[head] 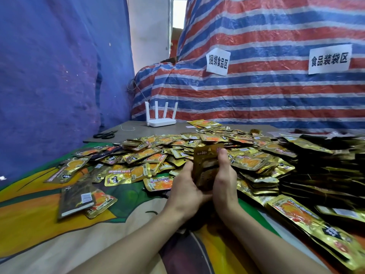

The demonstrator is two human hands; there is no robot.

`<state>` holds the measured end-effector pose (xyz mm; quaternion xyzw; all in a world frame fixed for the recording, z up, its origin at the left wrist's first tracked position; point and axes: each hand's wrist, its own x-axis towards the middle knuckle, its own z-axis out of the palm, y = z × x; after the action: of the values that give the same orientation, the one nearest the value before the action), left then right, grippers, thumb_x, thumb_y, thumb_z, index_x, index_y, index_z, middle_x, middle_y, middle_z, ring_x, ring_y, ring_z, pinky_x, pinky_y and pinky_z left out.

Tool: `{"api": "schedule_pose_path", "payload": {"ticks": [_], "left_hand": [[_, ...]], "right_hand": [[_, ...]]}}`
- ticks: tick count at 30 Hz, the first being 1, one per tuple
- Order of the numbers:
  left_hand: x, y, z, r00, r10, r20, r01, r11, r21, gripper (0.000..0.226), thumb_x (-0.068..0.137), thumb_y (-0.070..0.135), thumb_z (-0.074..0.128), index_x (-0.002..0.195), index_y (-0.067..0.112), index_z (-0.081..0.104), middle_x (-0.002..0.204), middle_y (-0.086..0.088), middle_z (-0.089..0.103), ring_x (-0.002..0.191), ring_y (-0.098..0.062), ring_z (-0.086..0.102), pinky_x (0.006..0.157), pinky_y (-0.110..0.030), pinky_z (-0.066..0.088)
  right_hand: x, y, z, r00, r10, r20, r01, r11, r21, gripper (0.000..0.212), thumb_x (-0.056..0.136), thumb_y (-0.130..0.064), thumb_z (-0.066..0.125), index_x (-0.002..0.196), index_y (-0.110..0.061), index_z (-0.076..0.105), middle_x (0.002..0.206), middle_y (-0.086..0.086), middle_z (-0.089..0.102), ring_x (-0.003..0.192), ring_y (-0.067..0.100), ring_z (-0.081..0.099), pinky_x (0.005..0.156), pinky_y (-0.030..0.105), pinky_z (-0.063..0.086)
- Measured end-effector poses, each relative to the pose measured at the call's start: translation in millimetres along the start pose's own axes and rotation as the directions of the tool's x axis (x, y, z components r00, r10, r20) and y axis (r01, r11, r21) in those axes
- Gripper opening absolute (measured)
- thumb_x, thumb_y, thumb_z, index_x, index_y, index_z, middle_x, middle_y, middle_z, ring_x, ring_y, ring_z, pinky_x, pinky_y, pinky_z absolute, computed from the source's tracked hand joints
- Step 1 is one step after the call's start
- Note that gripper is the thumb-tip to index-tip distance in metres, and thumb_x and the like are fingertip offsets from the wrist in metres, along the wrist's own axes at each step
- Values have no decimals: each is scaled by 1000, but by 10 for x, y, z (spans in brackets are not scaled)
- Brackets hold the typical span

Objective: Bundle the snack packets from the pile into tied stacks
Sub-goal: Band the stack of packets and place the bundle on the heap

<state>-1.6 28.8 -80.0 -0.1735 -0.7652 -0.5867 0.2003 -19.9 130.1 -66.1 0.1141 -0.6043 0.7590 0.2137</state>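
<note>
Striped tarp (256, 91) behind; router (161, 120), scissors (104, 134), packet pile (197, 149) beyond left hand (185, 191) and right hand (225, 184) clasping upright packet stack (206, 167).

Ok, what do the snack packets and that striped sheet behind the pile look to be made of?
The snack packets look like metallised foil-plastic film: gold, glossy, catching glare, with crimped edges. The stack held between the left hand and right hand looks the same. The striped sheet looks like woven plastic tarpaulin: red, white and blue bands, a crinkled sheen and sharp creases. Neither can be confirmed from sight alone.
</note>
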Motion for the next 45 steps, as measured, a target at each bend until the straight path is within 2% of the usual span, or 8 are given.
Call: {"api": "schedule_pose_path", "payload": {"ticks": [5, 14, 21, 30, 33, 37, 42, 45], "left_hand": [[60, 30, -126, 984, -78, 158, 102, 984, -149, 65, 62, 16, 88, 123, 15, 64, 110, -4, 76, 104, -21, 72, 95, -44, 57], [86, 124, -188, 980, -23, 197, 79, 956, -281, 59, 67, 0, 76, 125, 8, 65, 112, -10, 75, 104, -24, 73, 81, -25, 57], [65, 176, -178, 974, -19, 227, 98, 936, -338, 64, 67, 1, 74, 129, 0, 61, 115, -22, 72, 105, -38, 70, 92, -47, 57], [14, 132, 66, 952, 46, 302, 16, 980, -198, 73, 71, 4, 60, 132, 44, 52, 120, 2, 67, 109, -10, 66, 88, -23, 54], [40, 95, 70, 982, 126, 139, -86, 961, -264, 68, 76, 5, 54, 130, 46, 55, 122, 0, 66, 113, -20, 65, 95, -32, 54], [107, 0, 21, 996, 86, -30, -91, 970, -225, 50, 87, 11, 65, 133, 26, 52, 118, -17, 64, 111, -37, 65, 80, -32, 59], [107, 0, -15, 978, 180, 104, -172, 982, -80, 112, 69, -4, 78, 145, 59, 25, 79, -10, 52, 61, -21, 58, 59, -41, 51], [83, 8, 55, 952, 242, 187, -248, 969, 10, 131, 66, -26, 76, 146, 61, 18, 92, 14, 45, 67, 12, 59, 61, -10, 50]], "right_hand": [[-13, -12, 31, 993, 105, 48, -104, 994, -28, 69, 81, -82, 29, 86, -37, 81, 87, 0, 79, 85, 16, 77, 87, 41, 60], [3, -25, 81, 950, 310, 18, -311, 946, 91, 70, 106, -59, 24, 113, -10, 73, 110, 18, 74, 107, 33, 70, 103, 49, 52], [22, -41, 65, 896, 442, -35, -412, 860, 301, 63, 103, -60, 32, 90, -7, 64, 74, 10, 70, 68, 22, 69, 62, 31, 54], [66, -79, -10, 766, 643, 0, -514, 612, 601, 72, 103, -52, 35, 76, 0, 76, 75, 17, 69, 65, 31, 69, 61, 30, 58], [97, -215, -46, 761, 648, -14, -557, 665, 498, 55, 104, -45, 40, 103, 2, 67, 93, 17, 67, 81, 30, 65, 81, 38, 57], [85, -426, -158, 855, 516, -46, -511, 855, 92, 25, 100, -25, 52, 86, -9, 67, 87, 9, 64, 79, 23, 57, 76, 34, 46], [-69, -793, -642, 955, 294, 33, -258, 883, -391, 10, 97, -17, 58, 91, -13, 65, 91, 8, 64, 78, 20, 57, 68, 33, 46], [-106, -1078, -1137, 977, 207, 55, -143, 824, -549, 7, 94, -19, 61, 91, -15, 65, 86, 5, 66, 76, 19, 62, 65, 32, 51]]}}
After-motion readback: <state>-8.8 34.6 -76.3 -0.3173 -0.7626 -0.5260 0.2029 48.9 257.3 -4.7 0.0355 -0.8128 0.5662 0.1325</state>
